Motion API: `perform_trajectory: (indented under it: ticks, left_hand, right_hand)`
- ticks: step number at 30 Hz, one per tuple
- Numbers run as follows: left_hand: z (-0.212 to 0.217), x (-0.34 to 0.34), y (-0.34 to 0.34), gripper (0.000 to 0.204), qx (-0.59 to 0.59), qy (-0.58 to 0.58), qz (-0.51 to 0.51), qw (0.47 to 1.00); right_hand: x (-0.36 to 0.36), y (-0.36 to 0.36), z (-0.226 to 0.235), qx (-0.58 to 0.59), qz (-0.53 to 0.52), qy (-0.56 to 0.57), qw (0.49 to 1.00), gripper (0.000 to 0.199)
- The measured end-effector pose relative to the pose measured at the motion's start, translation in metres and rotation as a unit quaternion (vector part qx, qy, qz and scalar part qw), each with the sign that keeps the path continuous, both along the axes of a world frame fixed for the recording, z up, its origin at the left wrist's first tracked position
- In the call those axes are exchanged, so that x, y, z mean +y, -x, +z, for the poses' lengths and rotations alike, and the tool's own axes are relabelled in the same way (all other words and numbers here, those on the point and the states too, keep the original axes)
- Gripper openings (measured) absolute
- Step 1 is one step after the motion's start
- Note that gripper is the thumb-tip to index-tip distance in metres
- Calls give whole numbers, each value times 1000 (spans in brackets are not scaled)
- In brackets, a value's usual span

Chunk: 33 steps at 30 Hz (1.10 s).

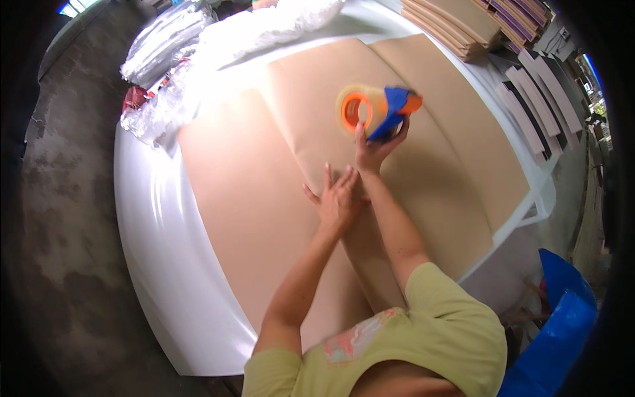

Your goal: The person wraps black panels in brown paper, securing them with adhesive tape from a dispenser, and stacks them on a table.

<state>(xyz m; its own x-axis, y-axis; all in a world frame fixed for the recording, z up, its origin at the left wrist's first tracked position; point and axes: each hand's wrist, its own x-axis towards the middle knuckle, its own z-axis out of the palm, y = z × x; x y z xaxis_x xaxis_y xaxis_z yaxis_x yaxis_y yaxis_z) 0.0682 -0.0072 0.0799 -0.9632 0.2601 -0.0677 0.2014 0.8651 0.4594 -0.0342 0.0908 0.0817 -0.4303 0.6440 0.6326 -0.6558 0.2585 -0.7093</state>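
Note:
A large sheet of brown cardboard (238, 192) with fold lines lies in front of me. My left hand (338, 200) rests on its middle, fingers spread and pressed down near a crease. Just to the right and farther off, my right hand (377, 151) grips a blue and orange tape dispenser (397, 102), held above the cardboard. It carries a wide roll of yellowish tape on an orange hub, facing left. I cannot tell whether any tape hangs from its cutting end.
Under the cardboard, a white sheet (155, 264) covers the table. Clear plastic wrapping (165, 40) is heaped at the far left. Stacked cardboard (456, 26) and pale strips (539, 99) sit at the far right. Something blue (562, 331) stands at the near right.

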Motion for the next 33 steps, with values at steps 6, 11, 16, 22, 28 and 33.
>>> perform_trajectory:
  ticks: [6, 11, 16, 22, 28, 33]
  left_hand:
    - [45, -22, 37, 58, -29, -118, -45, 992]
    - [126, -44, 100, 55, 109, -391, -3, 914]
    - [181, -22, 113, 41, -25, -58, -148, 987]
    - [189, -18, 141, 13, -4, -139, -61, 988]
    - [192, -17, 192, 15, 96, -118, -69, 986]
    - [215, -41, 289, 13, 216, -116, -70, 967]
  right_hand:
    - [-9, 7, -34, -31, -1, -70, 997, 94]
    - [1, 3, -43, 1, 42, -249, 967, 85]
    - [0, 4, -38, -1, 116, -177, 977, 71]
    - [-2, 1, -32, 43, 30, -272, 961, 75]
    - [-5, 0, -10, -62, 30, -282, 957, 77]
    - [-7, 2, 29, -210, 51, -290, 932, 77]
